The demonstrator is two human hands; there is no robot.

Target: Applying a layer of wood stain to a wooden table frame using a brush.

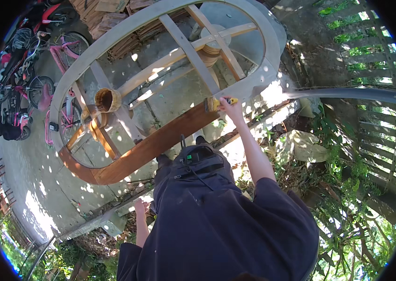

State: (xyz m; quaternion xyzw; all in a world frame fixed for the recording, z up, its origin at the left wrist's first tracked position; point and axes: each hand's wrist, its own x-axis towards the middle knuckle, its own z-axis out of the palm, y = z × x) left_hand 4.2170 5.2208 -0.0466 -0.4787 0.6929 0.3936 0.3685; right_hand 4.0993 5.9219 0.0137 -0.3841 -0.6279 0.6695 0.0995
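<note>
In my right hand (231, 108) is a paintbrush (213, 104) with a yellow handle, its bristles against the near rim of an oval wooden table frame (162, 140). From the brush leftward the near rim is coated a wet-looking reddish brown; the rim beyond the brush and along the far side is pale grey. My left hand (142, 206) hangs low beside my body, away from the frame, its fingers apart and holding nothing. A round container (107, 100) with brown, drip-stained walls stands on the frame's crossing slats at the left.
Pink bicycles (57, 52) and motorcycles (11, 80) stand at the left. Stacked wood pieces (113, 26) lie beyond the frame. Close by at the right are a large rock (306, 145), plants and a slatted fence (377, 70). A low concrete edge (96, 224) runs behind my feet.
</note>
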